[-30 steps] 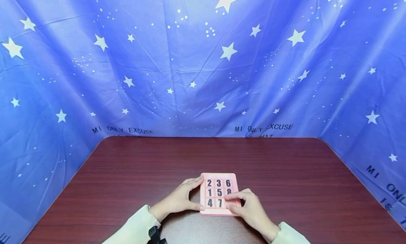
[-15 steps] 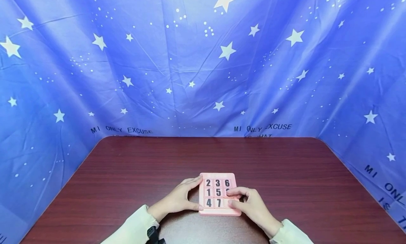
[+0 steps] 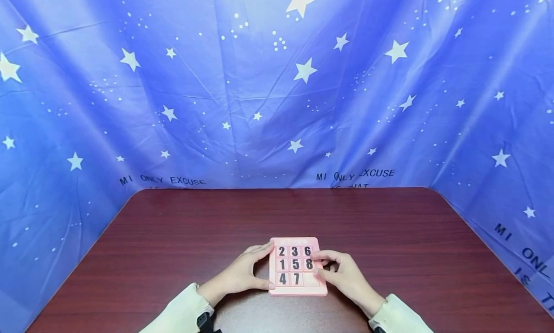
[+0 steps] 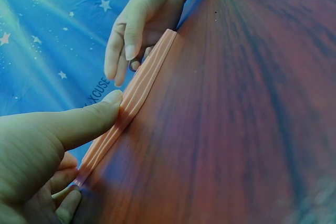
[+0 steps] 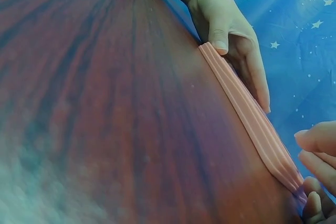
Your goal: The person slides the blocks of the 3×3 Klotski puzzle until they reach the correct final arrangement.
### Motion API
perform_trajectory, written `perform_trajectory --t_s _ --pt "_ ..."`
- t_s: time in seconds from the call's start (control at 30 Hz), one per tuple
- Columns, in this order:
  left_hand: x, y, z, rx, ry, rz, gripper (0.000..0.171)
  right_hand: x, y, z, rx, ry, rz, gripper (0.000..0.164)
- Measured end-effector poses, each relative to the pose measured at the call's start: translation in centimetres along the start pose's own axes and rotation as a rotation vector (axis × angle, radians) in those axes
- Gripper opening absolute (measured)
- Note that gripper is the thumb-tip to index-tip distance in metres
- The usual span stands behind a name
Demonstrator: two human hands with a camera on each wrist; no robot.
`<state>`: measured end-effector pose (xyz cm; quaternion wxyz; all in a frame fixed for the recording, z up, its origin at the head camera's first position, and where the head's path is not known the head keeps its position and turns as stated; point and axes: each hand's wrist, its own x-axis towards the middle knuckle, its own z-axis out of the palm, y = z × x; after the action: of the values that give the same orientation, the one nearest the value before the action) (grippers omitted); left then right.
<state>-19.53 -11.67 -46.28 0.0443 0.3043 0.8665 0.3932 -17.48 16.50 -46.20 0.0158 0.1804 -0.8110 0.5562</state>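
A pink number slide puzzle (image 3: 295,265) lies flat on the table. Its rows read 2 3 6, then 1 5 8, then 4 7 with a gap at the near right. My left hand (image 3: 238,275) holds the puzzle's left side, thumb at the near corner and fingers at the far corner. In the left wrist view that thumb (image 4: 97,124) presses the side wall. My right hand (image 3: 346,279) is at the right edge, index finger and thumb spread apart beside the 8 tile (image 3: 309,264). In the right wrist view its fingers (image 5: 320,140) are partly cut off.
The puzzle rests near the front of a dark red wood-grain table (image 3: 195,227). A blue curtain with white stars (image 3: 268,83) hangs behind and along both sides. A black strap device (image 3: 204,322) sits on the left wrist.
My right hand's index finger and thumb have drawn back from the near-right gap and the 8 tile toward the right edge, uncovering the 8. My left hand keeps its hold.
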Motion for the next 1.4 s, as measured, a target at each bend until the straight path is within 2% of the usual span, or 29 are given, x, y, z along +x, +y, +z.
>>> perform_trajectory --t_s 0.23,0.53,0.63,0.77,0.87,1.13,1.4 --pt "-0.1 0.0 0.0 -0.015 0.002 -0.007 0.093 0.1 -0.1 -0.1 -0.033 0.019 0.042 0.03" --pt "0.0 0.0 0.0 -0.029 -0.002 -0.027 0.094 0.2 -0.2 -0.3 -0.111 0.049 0.045 0.028" --pt "0.1 0.0 0.0 -0.027 -0.004 -0.027 0.094 0.1 -1.9 -0.5 -0.133 0.052 0.055 0.025" --pt "0.1 0.0 -0.1 -0.021 -0.003 -0.017 0.094 0.2 -1.6 -0.6 -0.148 0.047 0.056 0.024" --pt "0.1 -0.1 -0.1 -0.023 -0.004 -0.016 0.094 0.4 0.3 -0.6 -0.14 0.05 0.052 0.025" --pt "0.1 -0.1 0.0 -0.03 -0.007 -0.016 0.094 0.2 0.4 -0.6 -0.114 0.057 0.025 0.025" --pt "0.0 0.0 0.0 0.007 0.011 0.032 0.093 0.2 0.4 -0.6 -0.117 0.051 0.051 0.02"
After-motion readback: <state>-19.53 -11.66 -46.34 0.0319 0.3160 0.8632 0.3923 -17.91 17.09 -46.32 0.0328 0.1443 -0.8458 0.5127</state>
